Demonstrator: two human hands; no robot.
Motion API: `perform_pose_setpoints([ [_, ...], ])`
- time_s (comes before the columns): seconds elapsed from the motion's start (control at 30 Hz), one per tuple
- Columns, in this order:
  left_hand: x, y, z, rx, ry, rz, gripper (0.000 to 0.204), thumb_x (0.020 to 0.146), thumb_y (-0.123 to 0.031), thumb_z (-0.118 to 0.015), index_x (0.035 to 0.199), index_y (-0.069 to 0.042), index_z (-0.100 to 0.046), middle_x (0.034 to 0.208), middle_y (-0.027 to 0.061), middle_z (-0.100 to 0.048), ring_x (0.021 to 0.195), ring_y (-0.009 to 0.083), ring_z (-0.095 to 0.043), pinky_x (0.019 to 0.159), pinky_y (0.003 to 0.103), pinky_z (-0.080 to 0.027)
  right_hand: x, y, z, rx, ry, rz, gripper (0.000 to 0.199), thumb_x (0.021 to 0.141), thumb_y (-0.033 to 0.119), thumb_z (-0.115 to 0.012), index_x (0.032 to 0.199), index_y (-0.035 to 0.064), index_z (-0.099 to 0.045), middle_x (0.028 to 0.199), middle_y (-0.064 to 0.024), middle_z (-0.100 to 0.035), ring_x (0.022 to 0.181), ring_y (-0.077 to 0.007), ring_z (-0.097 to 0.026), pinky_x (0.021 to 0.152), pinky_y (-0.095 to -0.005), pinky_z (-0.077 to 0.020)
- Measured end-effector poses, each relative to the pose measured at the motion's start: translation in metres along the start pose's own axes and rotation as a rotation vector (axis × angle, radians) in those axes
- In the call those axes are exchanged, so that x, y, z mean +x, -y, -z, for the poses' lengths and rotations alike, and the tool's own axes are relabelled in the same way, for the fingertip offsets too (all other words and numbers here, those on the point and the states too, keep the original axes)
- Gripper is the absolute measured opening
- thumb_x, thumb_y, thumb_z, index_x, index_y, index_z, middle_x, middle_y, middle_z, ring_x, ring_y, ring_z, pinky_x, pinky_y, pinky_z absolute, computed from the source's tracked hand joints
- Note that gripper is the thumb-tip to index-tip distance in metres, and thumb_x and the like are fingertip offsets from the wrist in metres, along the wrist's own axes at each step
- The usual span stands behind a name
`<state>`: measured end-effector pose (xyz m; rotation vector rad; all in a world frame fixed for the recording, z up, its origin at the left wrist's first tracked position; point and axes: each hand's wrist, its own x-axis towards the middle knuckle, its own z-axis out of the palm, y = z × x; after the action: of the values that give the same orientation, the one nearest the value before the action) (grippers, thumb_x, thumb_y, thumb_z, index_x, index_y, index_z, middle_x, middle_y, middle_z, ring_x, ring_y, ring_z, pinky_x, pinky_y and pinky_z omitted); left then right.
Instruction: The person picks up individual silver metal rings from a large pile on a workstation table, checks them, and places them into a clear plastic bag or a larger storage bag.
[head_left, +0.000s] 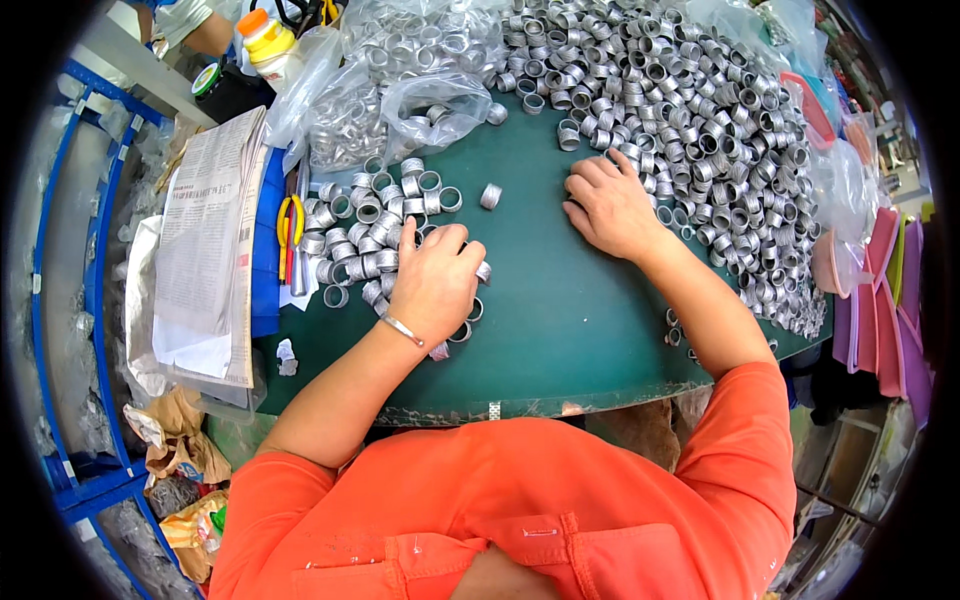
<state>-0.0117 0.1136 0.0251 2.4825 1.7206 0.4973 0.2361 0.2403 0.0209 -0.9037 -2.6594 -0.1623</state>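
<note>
Many metal rings [715,150] lie by the left hand [437,280], centre-left, and right hand [615,210], centre-right; both grips unclear.

I count: my L hand [436,275] + my R hand [614,207], qty. 2; bracelet [403,331], qty. 1; sm. metal-ring pile [370,240] + lg. metal-ring pile [690,115], qty. 2 (indiv. rings [569,142]: too many to count); stray ring [490,197] betw. my hands, qty. 1; orange-capped bottle [268,46], qty. 1.

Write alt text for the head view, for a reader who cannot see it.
A person's bare left hand is over a small heap of short silver-grey metal rings; the bare right hand is at the edge of a much larger pile, on a dark green worktop.
</note>
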Motion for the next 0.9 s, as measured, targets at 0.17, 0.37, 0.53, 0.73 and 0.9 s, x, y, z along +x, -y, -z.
perform_pose_setpoints([
  [0.17, 0.0, 0.001, -0.002, 0.023, -0.032, -0.004, 0.02, 0.074, -0.005, -0.066, 0.092, -0.009, -0.058, 0.1, 0.0068, -0.055, 0.099, 0.0269, -0.057, 0.103, 0.059, -0.031, 0.048, 0.03, -0.006, 0.375, -0.133, 0.087, 0.039, 0.076, 0.027, -0.072, 0.107, 0.0076, -0.059, 0.113, -0.0132, -0.057, 0.101, -0.0322, -0.056, 0.087, -0.0427, -0.0458],
  [0.37, -0.001, 0.005, 0.001, -0.04, -0.078, -0.001, 0.018, 0.072, -0.003, -0.065, 0.089, -0.009, -0.06, 0.097, 0.0066, -0.055, 0.098, 0.0272, -0.057, 0.103, 0.059, -0.03, 0.067, 0.061, -0.042, 0.643, -0.027, 0.087, 0.015, 0.079, 0.004, -0.06, 0.094, 0.0049, -0.058, 0.091, -0.0136, -0.059, 0.091, -0.0345, -0.059, 0.075, -0.0435, -0.0485],
  [0.53, -0.005, 0.013, 0.019, -0.043, -0.211, 0.06, 0.02, 0.069, 0.003, -0.062, 0.086, -0.009, -0.061, 0.095, 0.0062, -0.056, 0.098, 0.0285, -0.057, 0.104, 0.059, -0.029, 0.06, 0.038, -0.008, 0.694, -0.072, -0.072, 0.02, 0.076, -0.009, -0.055, 0.093, 0.0002, -0.061, 0.088, -0.0161, -0.061, 0.082, -0.0356, -0.061, 0.074, -0.0409, -0.0491],
  [0.73, -0.016, 0.037, 0.023, -0.028, -0.237, 0.198, 0.031, 0.069, 0.009, -0.053, 0.094, -0.007, -0.061, 0.11, 0.01, -0.057, 0.107, 0.0326, -0.055, 0.103, 0.06, -0.03, 0.038, -0.045, 0.036, -0.108, 0.031, -0.367, 0.018, 0.07, 0.0, -0.063, 0.086, 0.0068, -0.068, 0.095, -0.0125, -0.063, 0.092, -0.0333, -0.061, 0.079, -0.0424, -0.0506],
  [0.9, -0.012, 0.024, 0.021, -0.052, -0.178, 0.135, 0.037, 0.069, 0.009, -0.049, 0.1, -0.007, -0.06, 0.125, 0.0144, -0.054, 0.123, 0.0353, -0.048, 0.106, 0.061, -0.024, 0.086, -0.044, -0.014, 0.145, -0.196, -0.12, 0.036, 0.074, 0.024, -0.072, 0.102, 0.0018, -0.063, 0.112, -0.0169, -0.06, 0.104, -0.0354, -0.058, 0.088, -0.0425, -0.0488],
])
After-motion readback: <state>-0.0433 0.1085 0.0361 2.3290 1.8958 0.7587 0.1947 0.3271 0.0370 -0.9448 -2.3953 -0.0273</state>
